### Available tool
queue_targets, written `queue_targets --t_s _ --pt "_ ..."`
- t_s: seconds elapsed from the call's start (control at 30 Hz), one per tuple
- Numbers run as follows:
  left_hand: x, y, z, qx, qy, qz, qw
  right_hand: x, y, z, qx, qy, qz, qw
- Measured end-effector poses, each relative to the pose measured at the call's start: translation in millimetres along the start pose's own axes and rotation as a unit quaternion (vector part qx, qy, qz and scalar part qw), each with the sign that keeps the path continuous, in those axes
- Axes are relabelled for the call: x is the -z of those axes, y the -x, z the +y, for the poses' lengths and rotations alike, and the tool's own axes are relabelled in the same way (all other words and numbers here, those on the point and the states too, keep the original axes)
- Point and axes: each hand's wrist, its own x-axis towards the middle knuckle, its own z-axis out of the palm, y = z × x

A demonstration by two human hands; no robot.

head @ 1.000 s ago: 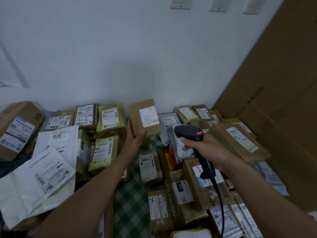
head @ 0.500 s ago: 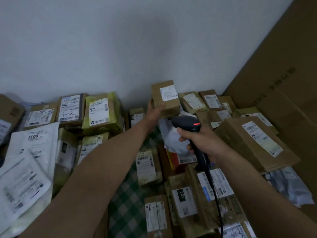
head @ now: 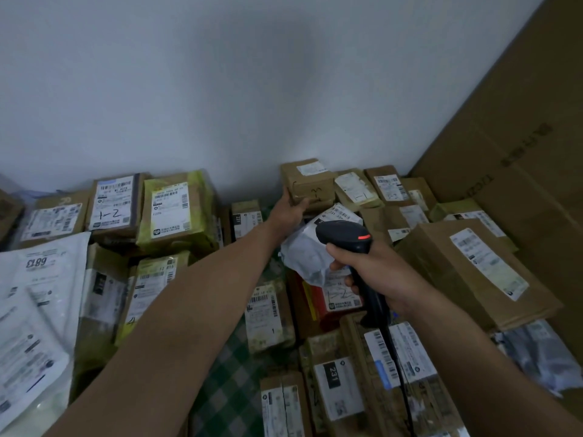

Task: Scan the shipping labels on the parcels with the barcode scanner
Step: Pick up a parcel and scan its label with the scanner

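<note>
My left hand is stretched far forward and grips the lower left side of a small brown cardboard parcel with a white label on top, against the back wall. It sits on top of other parcels there. My right hand grips the handle of a black barcode scanner with a red mark on its head. The scanner points forward over a crumpled white bag parcel. Its black cable runs down toward me.
Many labelled parcels cover a green checked cloth: yellow-green wrapped ones at left, white mailer bags at far left, a large brown box at right. A tall cardboard sheet leans at the right. A white wall stands behind.
My left hand has carried the small brown parcel away from me and to the right, down onto the pile by the back wall. The scanner hand stayed roughly in place.
</note>
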Motion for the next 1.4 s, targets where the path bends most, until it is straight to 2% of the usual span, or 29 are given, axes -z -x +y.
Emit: queue_targets --t_s 0.07,0.13,0.27,0.43,0.53,0.63,0.73,0.77,0.87,0.93,1.03,1.13,1.2,1.3,1.4 --pt "4 4 -1 -0.001 0.009 0.010 1.000 0 1 -1 0.003 -0.001 0.001 1.000" --pt "7 12 -5 0.021 0.002 -0.019 1.000 1 2 -1 0.005 0.005 0.002 1.000" --pt "8 31 -23 0.091 -0.119 -0.038 0.988 3 4 -2 0.001 0.010 0.001 1.000" --pt "0 55 -32 0.069 -0.155 -0.014 0.985 4 6 -1 -0.001 0.010 0.008 1.000" --pt "-10 71 -36 0.060 -0.129 -0.003 0.990 4 10 -1 0.003 0.003 0.009 1.000" --pt "-23 85 -48 -0.011 -0.128 0.057 0.990 4 14 -1 0.005 0.002 0.011 1.000" --pt "-32 88 -56 -0.039 -0.109 0.034 0.993 3 17 0 0.007 0.008 0.003 1.000" --pt "-32 87 -58 -0.033 -0.094 0.048 0.994 2 18 1 0.006 0.007 0.001 1.000" --pt "-17 74 -55 -0.025 -0.026 0.172 0.984 -1 16 2 -0.002 0.010 0.004 1.000" --pt "0 59 -48 -0.002 -0.015 0.209 0.978 -1 15 3 -0.005 0.015 0.006 1.000" --pt "23 35 -33 0.020 0.035 0.158 0.987 -1 11 4 -0.005 0.014 0.005 1.000" --pt "31 18 -25 0.036 0.003 0.140 0.989 -1 7 6 -0.006 0.016 0.002 1.000" --pt "32 10 -28 0.011 -0.032 0.149 0.988 0 4 6 -0.010 0.017 0.004 1.000" --pt "21 10 -22 -0.036 -0.077 0.100 0.991 0 1 7 -0.012 0.021 0.000 1.000" --pt "9 13 -6 -0.053 -0.029 0.048 0.997 -1 0 6 -0.016 0.027 -0.003 1.000"
